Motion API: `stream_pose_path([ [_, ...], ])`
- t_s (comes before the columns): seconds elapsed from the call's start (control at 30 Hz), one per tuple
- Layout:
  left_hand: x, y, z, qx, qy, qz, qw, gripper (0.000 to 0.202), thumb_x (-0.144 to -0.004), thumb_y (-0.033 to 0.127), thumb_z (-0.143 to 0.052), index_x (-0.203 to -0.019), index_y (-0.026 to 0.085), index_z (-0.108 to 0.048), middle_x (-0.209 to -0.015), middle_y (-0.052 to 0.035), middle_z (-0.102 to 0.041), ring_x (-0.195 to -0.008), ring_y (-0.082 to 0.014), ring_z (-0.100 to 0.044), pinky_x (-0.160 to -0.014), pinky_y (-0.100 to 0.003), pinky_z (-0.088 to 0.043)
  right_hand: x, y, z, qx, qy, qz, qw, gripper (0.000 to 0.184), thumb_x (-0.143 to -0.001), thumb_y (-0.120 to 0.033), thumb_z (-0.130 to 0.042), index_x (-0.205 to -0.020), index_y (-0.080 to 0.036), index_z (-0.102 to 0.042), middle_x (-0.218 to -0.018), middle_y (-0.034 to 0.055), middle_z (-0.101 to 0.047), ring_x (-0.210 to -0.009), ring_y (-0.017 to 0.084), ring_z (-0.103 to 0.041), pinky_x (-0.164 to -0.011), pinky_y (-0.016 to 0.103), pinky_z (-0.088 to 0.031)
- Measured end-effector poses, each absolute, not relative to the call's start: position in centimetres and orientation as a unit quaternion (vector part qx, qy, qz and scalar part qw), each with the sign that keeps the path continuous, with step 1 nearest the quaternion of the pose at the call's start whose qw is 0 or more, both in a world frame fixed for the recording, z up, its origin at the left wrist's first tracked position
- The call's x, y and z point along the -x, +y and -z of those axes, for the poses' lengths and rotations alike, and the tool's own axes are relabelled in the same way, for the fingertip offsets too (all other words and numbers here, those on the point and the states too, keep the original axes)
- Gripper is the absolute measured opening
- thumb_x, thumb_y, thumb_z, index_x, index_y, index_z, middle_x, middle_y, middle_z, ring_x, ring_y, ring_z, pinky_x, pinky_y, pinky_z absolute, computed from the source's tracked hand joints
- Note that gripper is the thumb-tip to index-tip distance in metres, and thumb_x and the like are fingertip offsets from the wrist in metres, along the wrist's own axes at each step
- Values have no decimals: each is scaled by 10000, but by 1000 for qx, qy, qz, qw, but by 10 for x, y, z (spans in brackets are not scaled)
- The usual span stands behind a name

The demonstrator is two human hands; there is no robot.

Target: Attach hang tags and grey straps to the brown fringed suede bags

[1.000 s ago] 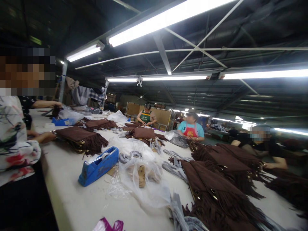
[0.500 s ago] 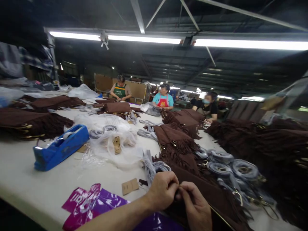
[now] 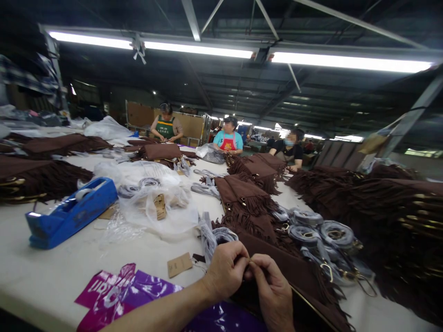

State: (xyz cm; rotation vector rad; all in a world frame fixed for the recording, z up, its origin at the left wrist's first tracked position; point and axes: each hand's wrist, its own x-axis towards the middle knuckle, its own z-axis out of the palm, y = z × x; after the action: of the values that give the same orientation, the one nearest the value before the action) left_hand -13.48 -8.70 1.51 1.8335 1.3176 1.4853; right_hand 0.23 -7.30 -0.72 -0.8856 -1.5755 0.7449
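My left hand (image 3: 224,271) and my right hand (image 3: 274,288) meet with fingertips pinched together over a brown fringed bag (image 3: 296,267). Both are closed; whatever small piece lies between the fingers is hidden. A gold zipper edge of the bag runs out past my right hand. Beside my left wrist, a kraft-paper tag (image 3: 180,265) rests on the white table (image 3: 145,251). Just beyond my left hand lies a grey wrapped strap (image 3: 207,240). A shiny purple plastic bag (image 3: 148,288) spreads under my left forearm.
A blue tape dispenser (image 3: 72,212) stands at left, beside crumpled clear plastic (image 3: 173,210). Wrapped straps with metal clips (image 3: 306,233) lie right of the bag. Stacks of brown fringed bags (image 3: 374,203) fill the right side. Several co-workers, one in a red apron (image 3: 228,144), are across the table.
The camera view has shifted slightly, so the scene sits a little further left. My hands keep the same pinch over the bag.
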Motion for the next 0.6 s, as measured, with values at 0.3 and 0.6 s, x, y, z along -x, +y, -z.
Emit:
stream_pose_path([
  [0.3,141,-83,-7,-732,469,-464,172,119,-792,75,-509,-716,159,-543,-706,-17,-592,-682,-132,-545,-629,-231,-389,-15,-71,12,369,-701,-350,500,224,-837,-407,-608,-759,-202,-657,-671,-10,-602,-589,149,-571,-597,242,-476],
  [0.6,121,-107,-9,-923,252,-287,-44,50,-828,197,-529,-864,172,-553,-883,-57,-603,-750,-169,-564,-573,-254,-427,-6,-54,-78,430,-811,-83,388,279,-902,-373,-475,-968,-217,-697,-961,64,-725,-848,213,-661,-789,294,-493],
])
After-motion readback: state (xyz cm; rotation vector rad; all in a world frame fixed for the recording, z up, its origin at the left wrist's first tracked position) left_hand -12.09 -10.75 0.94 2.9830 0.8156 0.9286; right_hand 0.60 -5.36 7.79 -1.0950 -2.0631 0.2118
